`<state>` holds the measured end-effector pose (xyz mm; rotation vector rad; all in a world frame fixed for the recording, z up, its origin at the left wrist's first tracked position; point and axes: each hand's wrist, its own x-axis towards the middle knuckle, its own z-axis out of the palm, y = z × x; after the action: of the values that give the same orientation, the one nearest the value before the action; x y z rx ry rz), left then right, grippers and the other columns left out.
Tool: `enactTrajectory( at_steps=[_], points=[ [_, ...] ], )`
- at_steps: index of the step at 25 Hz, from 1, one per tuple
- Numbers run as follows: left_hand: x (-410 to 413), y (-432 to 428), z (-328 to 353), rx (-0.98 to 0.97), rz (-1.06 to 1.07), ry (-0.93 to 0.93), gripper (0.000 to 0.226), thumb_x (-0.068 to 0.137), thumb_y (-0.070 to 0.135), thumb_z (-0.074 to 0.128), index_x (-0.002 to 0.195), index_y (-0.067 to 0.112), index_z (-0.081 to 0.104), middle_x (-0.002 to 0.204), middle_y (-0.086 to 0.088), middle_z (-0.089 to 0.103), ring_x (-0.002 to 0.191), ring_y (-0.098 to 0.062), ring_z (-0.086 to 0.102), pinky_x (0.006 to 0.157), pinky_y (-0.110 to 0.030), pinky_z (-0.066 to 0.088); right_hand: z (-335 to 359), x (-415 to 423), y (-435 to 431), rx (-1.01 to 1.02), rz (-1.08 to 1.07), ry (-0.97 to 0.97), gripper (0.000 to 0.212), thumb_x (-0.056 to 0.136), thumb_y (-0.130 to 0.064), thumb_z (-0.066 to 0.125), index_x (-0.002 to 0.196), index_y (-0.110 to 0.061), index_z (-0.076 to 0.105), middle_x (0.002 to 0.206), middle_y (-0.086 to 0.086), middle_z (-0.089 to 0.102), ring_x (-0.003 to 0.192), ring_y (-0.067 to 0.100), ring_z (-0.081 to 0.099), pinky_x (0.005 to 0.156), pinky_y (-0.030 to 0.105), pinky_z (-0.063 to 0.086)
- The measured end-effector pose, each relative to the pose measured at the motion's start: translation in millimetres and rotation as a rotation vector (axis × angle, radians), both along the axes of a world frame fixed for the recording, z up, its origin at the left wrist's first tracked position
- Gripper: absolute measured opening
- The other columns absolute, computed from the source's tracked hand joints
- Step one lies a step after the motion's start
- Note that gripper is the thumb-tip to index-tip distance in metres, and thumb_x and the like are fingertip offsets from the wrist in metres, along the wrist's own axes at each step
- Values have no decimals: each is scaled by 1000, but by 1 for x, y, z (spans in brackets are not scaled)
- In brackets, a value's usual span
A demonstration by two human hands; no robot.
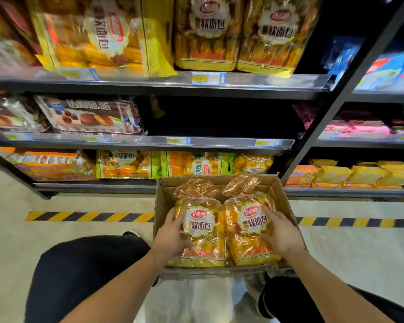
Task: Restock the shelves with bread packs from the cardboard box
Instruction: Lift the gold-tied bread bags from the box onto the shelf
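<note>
Right, you're crouched over the cardboard box (163, 206), and both bread packs lie flat inside it, side by side and touching, twisted tops pointing to the box's far wall. Your left hand (170, 236) wraps the outer edge of the left bread pack (201, 227), thumb across its face and fingers curled down the side nearest the box's left wall. Your right hand (281, 234) mirrors it on the right bread pack (250, 229), with its fingertips tucked out of sight between the pack and the box's right wall. That outside grip makes sense: soft loaves, slippery film, so you squeeze from the flanks, not the middle, and probably lift the pair together. Beyond the box, one level above the shelf right behind it, the middle shelf (219, 142) shows a dark gap, the likely home for these. Watch the crinkly tops as they clear the box's rim. Striped floor tape (89, 216) runs out from either side of the box.
</note>
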<state>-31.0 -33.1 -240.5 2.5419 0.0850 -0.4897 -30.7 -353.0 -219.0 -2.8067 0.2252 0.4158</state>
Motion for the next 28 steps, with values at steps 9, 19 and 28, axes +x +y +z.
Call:
enactTrajectory(
  at_steps=[9,19,28],
  points=[
    [3,3,63,-69,-3,-331,119,67,32,85,151,42,2,161,7,0,143,-18,25,110,-36,34,55,-18,5,108,-97,-362,88,79,-38,74,150,-36,22,154,0,34,131,25,47,93,41,50],
    [90,11,214,-153,-9,-697,112,69,31,84,153,34,10,161,4,7,145,-20,20,112,-39,30,188,53,6,266,-152,-724,91,77,-41,76,150,-34,23,150,0,40,132,24,43,103,45,42],
    [183,10,295,-139,-21,-784,112,69,33,84,152,39,9,161,6,8,146,-18,17,113,-40,26,263,139,-4,307,-94,-860,92,76,-34,79,151,-29,26,148,1,42,133,22,41,107,39,36]
  ],
)
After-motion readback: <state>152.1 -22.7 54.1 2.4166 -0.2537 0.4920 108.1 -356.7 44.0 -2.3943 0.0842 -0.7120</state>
